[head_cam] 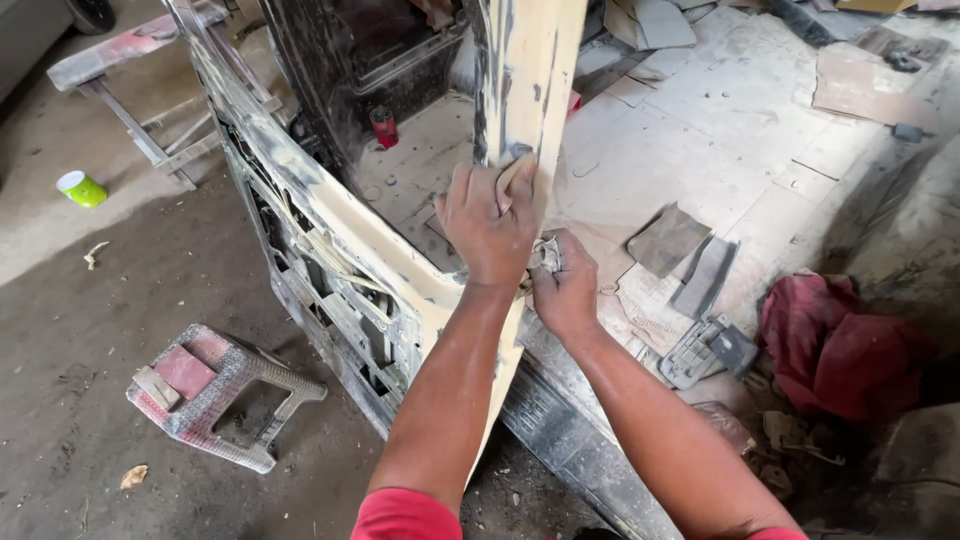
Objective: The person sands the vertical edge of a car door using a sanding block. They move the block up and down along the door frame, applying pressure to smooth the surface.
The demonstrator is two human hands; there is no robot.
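A stripped car door [330, 230] stands upright in front of me, its frame coated in cream-coloured filler. My left hand [487, 225] presses a folded piece of sandpaper [515, 175] against the door's vertical pillar [525, 80]. Just below and to the right, my right hand [562, 290] grips a crumpled scrap of worn sandpaper [545, 255] close to the same pillar. Both forearms reach up from the bottom of the view.
A low plastic stool [215, 395] stands on the dirt floor at left, a green cup [82, 188] farther back. A red can [384, 127] sits behind the door. Red cloth [835, 345], a grey plastic part [705, 350] and cardboard sheets lie at right.
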